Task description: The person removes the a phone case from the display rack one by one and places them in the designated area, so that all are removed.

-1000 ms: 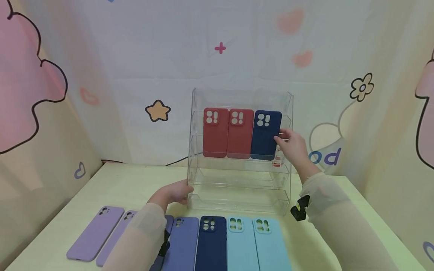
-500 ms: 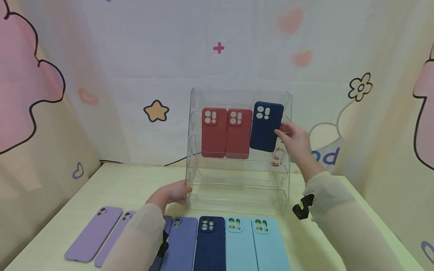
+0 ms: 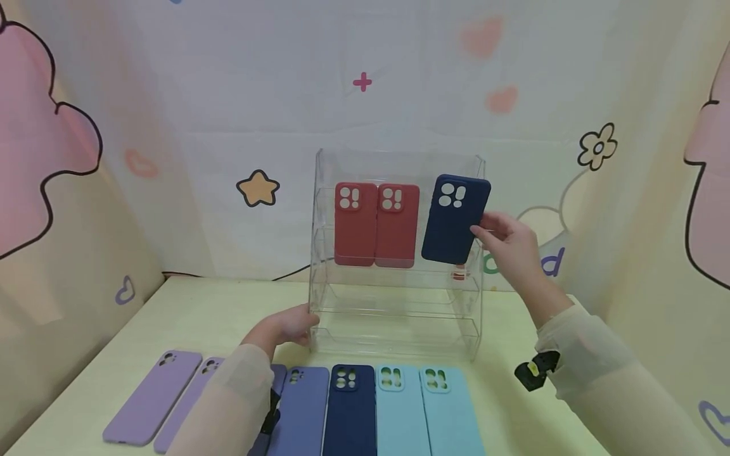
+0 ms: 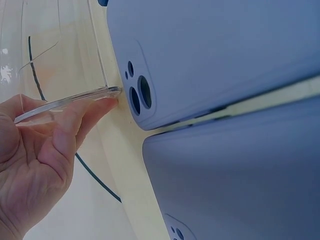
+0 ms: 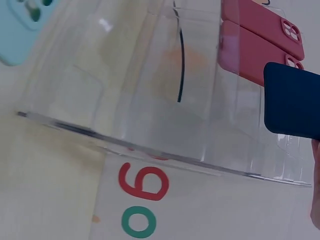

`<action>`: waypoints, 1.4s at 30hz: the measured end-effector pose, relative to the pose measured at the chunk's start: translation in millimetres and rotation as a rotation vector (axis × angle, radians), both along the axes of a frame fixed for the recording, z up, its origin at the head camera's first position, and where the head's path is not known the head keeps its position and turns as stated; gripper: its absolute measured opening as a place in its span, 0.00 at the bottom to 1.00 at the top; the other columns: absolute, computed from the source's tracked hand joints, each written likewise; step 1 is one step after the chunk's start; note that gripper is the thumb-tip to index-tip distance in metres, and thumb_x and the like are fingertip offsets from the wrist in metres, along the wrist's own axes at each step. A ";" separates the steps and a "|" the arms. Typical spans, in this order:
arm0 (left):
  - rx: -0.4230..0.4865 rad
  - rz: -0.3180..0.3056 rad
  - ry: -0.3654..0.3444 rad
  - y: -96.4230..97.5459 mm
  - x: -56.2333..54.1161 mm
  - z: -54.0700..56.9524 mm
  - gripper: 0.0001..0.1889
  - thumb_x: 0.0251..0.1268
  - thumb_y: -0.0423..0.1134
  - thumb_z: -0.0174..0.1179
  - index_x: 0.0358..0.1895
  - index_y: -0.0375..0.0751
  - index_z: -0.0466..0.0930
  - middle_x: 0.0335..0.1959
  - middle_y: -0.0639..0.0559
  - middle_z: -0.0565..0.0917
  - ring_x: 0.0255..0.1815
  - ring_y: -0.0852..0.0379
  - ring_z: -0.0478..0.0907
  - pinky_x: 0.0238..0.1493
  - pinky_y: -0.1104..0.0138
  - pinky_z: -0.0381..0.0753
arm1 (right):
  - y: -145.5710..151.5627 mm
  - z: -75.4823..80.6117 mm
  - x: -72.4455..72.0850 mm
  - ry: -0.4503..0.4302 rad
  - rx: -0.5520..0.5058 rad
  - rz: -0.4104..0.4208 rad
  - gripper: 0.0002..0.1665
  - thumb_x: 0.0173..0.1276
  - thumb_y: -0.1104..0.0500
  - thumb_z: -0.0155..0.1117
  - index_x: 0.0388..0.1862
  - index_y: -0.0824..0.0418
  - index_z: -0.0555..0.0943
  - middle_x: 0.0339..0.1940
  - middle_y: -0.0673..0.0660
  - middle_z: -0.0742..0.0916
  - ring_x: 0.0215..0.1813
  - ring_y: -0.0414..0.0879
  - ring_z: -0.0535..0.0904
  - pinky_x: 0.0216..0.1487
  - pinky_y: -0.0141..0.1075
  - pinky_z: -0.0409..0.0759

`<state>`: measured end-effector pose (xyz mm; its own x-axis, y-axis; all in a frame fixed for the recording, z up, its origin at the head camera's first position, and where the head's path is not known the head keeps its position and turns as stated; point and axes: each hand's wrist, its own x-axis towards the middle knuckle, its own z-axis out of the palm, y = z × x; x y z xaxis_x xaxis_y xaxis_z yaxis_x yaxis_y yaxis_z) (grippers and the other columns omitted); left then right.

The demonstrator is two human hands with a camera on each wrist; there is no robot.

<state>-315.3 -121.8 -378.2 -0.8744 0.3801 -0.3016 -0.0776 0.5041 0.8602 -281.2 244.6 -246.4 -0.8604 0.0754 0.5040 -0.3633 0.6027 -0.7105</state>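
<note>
My right hand (image 3: pixel 511 246) pinches a dark blue phone case (image 3: pixel 455 218) by its right edge, thumb in front. The case hangs tilted before the right side of a clear tiered display rack (image 3: pixel 393 345), apart from the two red phone cases (image 3: pixel 355 228) standing side by side on an upper tier. In the right wrist view the blue case (image 5: pixel 292 102) shows only its lower part. My left hand (image 3: pixel 289 324) grips the rack's lower left side; the left wrist view shows the clear panel (image 4: pixel 70 102) between its thumb and fingers.
In front of the rack lies a row of phone cases: lilac (image 3: pixel 154 396), periwinkle (image 3: pixel 301 408), navy (image 3: pixel 350 411) and light blue (image 3: pixel 402 408). My left sleeve (image 3: pixel 228 402) covers part of the row. A patterned cloth (image 3: pixel 399 114) hangs behind the pale table (image 3: pixel 211 304).
The dark blue case has been lifted from its place beside the red cases, then moved right and tilted, with my right hand. My left hand stays on the rack.
</note>
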 end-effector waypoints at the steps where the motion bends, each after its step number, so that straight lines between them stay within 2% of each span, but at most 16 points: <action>1: -0.003 0.004 0.000 -0.6 0.1 -0.2 0.31 0.65 0.29 0.38 0.72 0.31 0.43 0.55 0.36 0.66 0.21 0.56 0.63 0.23 0.68 0.68 | 1.2 -2.6 2.0 -0.007 -0.002 0.009 0.26 0.68 0.50 0.58 0.59 0.65 0.74 0.50 0.63 0.82 0.48 0.54 0.80 0.39 0.23 0.76; 4: -0.002 0.011 -0.001 -2.3 -0.5 -0.8 0.31 0.65 0.30 0.38 0.72 0.31 0.43 0.56 0.36 0.65 0.26 0.54 0.65 0.24 0.68 0.69 | 4.9 -10.8 8.8 -0.031 0.005 0.016 0.27 0.68 0.50 0.58 0.60 0.65 0.74 0.51 0.63 0.82 0.48 0.55 0.80 0.38 0.21 0.75; 8: 0.001 0.015 -0.002 -3.9 -1.0 -1.8 0.30 0.65 0.30 0.38 0.72 0.32 0.45 0.56 0.36 0.65 0.36 0.49 0.69 0.26 0.67 0.70 | 10.5 -22.1 19.8 -0.036 0.026 0.021 0.28 0.67 0.50 0.59 0.59 0.67 0.74 0.50 0.64 0.82 0.43 0.43 0.81 0.38 0.21 0.75; 13: -0.019 0.014 0.003 -5.0 -0.4 -0.9 0.30 0.66 0.30 0.38 0.72 0.31 0.44 0.57 0.36 0.64 0.33 0.50 0.68 0.27 0.67 0.71 | 18.4 -34.8 38.3 -0.023 0.025 0.019 0.26 0.67 0.54 0.60 0.58 0.70 0.74 0.48 0.67 0.83 0.36 0.28 0.78 0.36 0.22 0.76; 16: -0.026 0.016 0.011 -5.9 0.9 1.1 0.31 0.66 0.31 0.38 0.72 0.31 0.43 0.58 0.36 0.63 0.34 0.50 0.68 0.29 0.66 0.72 | 23.1 -42.0 48.9 -0.022 0.023 0.022 0.26 0.66 0.55 0.61 0.57 0.71 0.74 0.46 0.68 0.83 0.34 0.26 0.77 0.35 0.24 0.77; 19: -0.021 0.025 0.010 -7.1 2.0 1.9 0.31 0.66 0.31 0.38 0.72 0.30 0.43 0.59 0.35 0.63 0.39 0.48 0.70 0.31 0.65 0.72 | 27.3 -49.1 57.8 -0.037 0.026 0.037 0.25 0.66 0.57 0.61 0.57 0.71 0.74 0.45 0.68 0.83 0.34 0.27 0.78 0.35 0.25 0.78; 20: -0.021 0.025 0.009 -7.4 2.2 1.6 0.31 0.66 0.31 0.38 0.72 0.30 0.43 0.59 0.35 0.63 0.37 0.48 0.69 0.31 0.65 0.72 | 28.8 -51.6 60.2 -0.038 0.030 0.038 0.25 0.66 0.57 0.61 0.57 0.71 0.75 0.45 0.68 0.83 0.34 0.27 0.78 0.35 0.25 0.78; 22: -0.012 0.025 0.008 -7.9 2.2 0.5 0.31 0.66 0.31 0.38 0.72 0.29 0.43 0.60 0.34 0.62 0.42 0.47 0.70 0.32 0.65 0.73 | 31.3 -56.3 65.1 -0.046 0.032 0.035 0.24 0.66 0.57 0.62 0.57 0.70 0.75 0.45 0.67 0.84 0.34 0.28 0.78 0.34 0.25 0.77; 27: -0.007 0.018 0.008 -6.6 1.1 -2.8 0.31 0.66 0.30 0.39 0.72 0.29 0.43 0.61 0.34 0.62 0.43 0.46 0.71 0.31 0.65 0.73 | 37.0 -68.8 77.3 -0.070 0.051 0.008 0.24 0.65 0.58 0.62 0.56 0.70 0.75 0.44 0.67 0.84 0.33 0.29 0.79 0.34 0.25 0.77; 30: -0.027 0.022 0.008 -5.5 0.6 -2.3 0.31 0.66 0.31 0.39 0.72 0.30 0.43 0.60 0.35 0.62 0.33 0.49 0.69 0.29 0.66 0.72 | 39.7 -76.2 82.8 -0.091 0.066 0.012 0.24 0.65 0.57 0.62 0.55 0.70 0.75 0.43 0.66 0.84 0.33 0.31 0.79 0.34 0.26 0.78; 34: -0.037 0.023 0.008 -3.7 -0.3 -0.2 0.31 0.66 0.30 0.39 0.72 0.32 0.44 0.58 0.36 0.63 0.25 0.54 0.64 0.26 0.67 0.70 | 44.1 -83.5 88.7 -0.140 0.071 0.016 0.25 0.66 0.55 0.62 0.55 0.70 0.75 0.44 0.66 0.84 0.34 0.33 0.80 0.34 0.28 0.78; 42: -0.020 0.006 0.013 -0.1 -1.0 -2.2 0.31 0.65 0.30 0.39 0.72 0.32 0.46 0.57 0.36 0.65 0.30 0.52 0.67 0.25 0.68 0.70 | 59.8 -93.6 100.1 -0.263 0.095 0.031 0.27 0.66 0.56 0.61 0.57 0.74 0.72 0.46 0.68 0.83 0.37 0.40 0.81 0.36 0.29 0.79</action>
<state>-316.3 -121.9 -380.4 -0.8804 0.3690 -0.2979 -0.0695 0.5210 0.8507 -181.1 304.4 -339.9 -0.9638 0.0097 0.2666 -0.1936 0.6623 -0.7238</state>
